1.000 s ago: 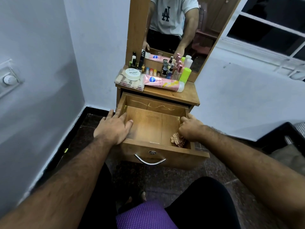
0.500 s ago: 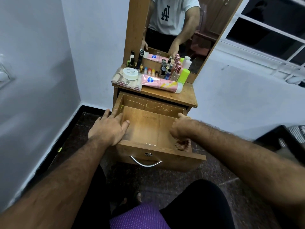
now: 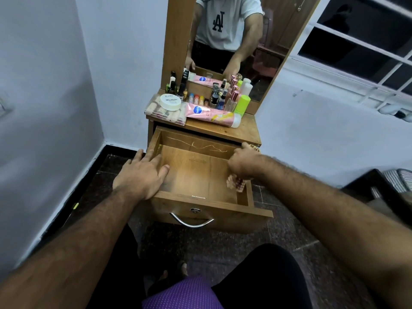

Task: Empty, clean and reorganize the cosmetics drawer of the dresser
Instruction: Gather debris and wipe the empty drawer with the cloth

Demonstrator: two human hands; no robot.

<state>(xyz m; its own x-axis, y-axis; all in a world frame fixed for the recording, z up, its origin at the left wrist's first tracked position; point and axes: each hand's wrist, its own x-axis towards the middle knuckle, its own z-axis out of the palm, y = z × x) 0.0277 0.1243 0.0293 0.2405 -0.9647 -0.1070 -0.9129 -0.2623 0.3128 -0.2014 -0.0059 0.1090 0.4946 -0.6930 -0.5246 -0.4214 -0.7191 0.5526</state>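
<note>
Resting flat on the drawer's left wall, the left hand lies with fingers extended and holds nothing. The right hand has its fingers curled around a checked cloth at the drawer's right wall. Cosmetics stand grouped along the desk's back edge, below the mirror.

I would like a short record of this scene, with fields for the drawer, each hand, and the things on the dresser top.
drawer: drawer pulled out, emptied of cosmetics
left hand: left hand rests flat on the drawer's left wall
right hand: right hand grips a checked cloth inside the drawer, by its right wall
dresser top: dresser top carries a pink tube, a white jar, a green bottle and small bottles
</note>
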